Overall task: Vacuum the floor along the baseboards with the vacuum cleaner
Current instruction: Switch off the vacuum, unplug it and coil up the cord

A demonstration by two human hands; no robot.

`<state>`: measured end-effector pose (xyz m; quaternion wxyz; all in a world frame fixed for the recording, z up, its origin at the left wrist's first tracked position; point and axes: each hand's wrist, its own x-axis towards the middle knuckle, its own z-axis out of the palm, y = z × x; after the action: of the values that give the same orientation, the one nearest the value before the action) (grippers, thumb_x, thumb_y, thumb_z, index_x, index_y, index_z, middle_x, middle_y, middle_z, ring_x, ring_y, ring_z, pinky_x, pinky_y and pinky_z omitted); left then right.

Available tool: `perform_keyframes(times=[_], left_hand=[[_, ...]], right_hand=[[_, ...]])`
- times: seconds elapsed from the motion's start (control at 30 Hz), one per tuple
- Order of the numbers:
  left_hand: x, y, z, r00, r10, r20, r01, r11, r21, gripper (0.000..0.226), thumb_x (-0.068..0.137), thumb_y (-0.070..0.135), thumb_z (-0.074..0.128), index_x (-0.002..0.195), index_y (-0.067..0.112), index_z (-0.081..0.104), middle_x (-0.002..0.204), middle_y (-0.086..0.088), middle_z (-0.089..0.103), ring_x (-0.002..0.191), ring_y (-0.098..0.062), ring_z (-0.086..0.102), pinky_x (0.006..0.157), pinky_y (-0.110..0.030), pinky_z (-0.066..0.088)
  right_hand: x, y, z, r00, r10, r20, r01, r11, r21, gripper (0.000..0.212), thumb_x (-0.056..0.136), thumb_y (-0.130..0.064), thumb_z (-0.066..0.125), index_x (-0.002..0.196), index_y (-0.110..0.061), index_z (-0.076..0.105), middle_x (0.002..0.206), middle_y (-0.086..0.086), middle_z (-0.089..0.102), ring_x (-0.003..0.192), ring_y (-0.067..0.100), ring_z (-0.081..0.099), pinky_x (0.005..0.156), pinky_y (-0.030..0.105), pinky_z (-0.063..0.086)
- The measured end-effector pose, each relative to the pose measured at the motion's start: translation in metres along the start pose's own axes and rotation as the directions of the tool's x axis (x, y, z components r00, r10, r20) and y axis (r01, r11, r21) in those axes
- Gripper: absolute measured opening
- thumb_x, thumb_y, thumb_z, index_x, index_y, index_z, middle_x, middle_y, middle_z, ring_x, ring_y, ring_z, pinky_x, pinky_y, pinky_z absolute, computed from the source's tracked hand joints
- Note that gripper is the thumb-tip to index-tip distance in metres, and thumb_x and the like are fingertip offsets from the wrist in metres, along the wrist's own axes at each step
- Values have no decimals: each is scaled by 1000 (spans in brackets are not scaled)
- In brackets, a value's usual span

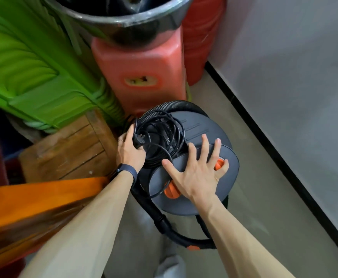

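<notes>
Well, in the head view the vacuum cleaner [204,125] sits on the floor [244,177] just ahead of me, close up to a red stool [140,63] at twelve o'clock. My left grip [129,151] is curled round the coiled power cord [164,127] at the lid's nine o'clock edge, with the plug [139,140] against the thumb. My right grip [198,173] lies flat, fingers spread over the carry handle [162,181], holding nothing.

I take the step in hand to be freeing the cord before any vacuuming starts. I'd lift the coil off as one bundle, plug kept in hand, so no loop snags the hose [164,106] arcing round the far rim. The flat palm should steady the body.

For room, nine to eleven o'clock is crowded: green chairs [33,67] and a wooden crate [67,149] stand near the canister. The open lane is the floor strip beside the black baseboard [264,137], running from one to five o'clock. I'd draw the machine that way.
</notes>
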<state>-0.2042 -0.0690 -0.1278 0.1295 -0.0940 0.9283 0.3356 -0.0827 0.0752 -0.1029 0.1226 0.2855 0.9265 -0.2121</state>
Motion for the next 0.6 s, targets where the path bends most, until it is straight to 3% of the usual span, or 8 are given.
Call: perform_keyframes(times=[0.1,0.17,0.3,0.37,0.43,0.53,0.6], left_hand=[[18,9,-1,1000,24,-10,-24,1000,-15,62,86,3,60,141,29,48,144,-5,40,127,-29,46,104,-34,39],[32,19,-2,997,70,-11,-69,994,85,46,82,7,63,125,19,53,137,-9,42,122,-36,45,100,-41,42],[34,56,-8,988,150,18,-151,965,215,22,84,17,61,101,19,47,122,-6,51,114,-35,46,91,-43,41],[22,73,-14,972,233,41,-237,944,231,30,77,11,59,103,20,45,113,-5,55,109,-34,50,83,-41,42],[6,79,-20,956,267,121,-291,913,287,48,75,12,60,120,20,44,128,-6,51,119,-33,48,92,-43,41],[-12,82,-15,936,153,318,-267,896,354,95,75,31,70,153,29,15,161,1,12,146,-27,17,117,-49,18],[-13,84,-3,917,76,392,-221,914,339,112,72,38,74,155,38,-1,163,5,-7,150,-27,-1,119,-54,5]], right_hand=[[13,-13,-3,1000,17,25,-17,1000,-6,97,82,-95,23,158,-34,27,172,-1,-12,151,29,-36,117,71,-2],[15,-15,-6,999,13,46,-13,1000,-8,98,82,-95,22,160,-34,22,172,-1,-15,151,30,-37,117,72,-2],[12,-9,-14,991,-11,136,13,1000,-20,105,81,-96,19,163,-31,15,169,-2,-27,147,29,-44,118,71,-5],[13,-8,-18,986,-26,163,30,999,-23,109,79,-98,20,165,-32,6,167,-2,-31,145,30,-46,118,71,-5],[12,-4,-21,980,-83,181,88,996,-18,111,78,-99,21,164,-36,-11,166,-3,-34,145,29,-47,118,70,-6],[7,18,-32,980,-143,140,112,972,208,116,78,-96,29,165,-30,-7,170,-5,-25,153,20,-33,126,58,-4],[9,39,-43,999,-4,37,-13,902,432,117,84,-88,43,166,-14,3,174,2,-11,160,19,-12,130,49,4]])
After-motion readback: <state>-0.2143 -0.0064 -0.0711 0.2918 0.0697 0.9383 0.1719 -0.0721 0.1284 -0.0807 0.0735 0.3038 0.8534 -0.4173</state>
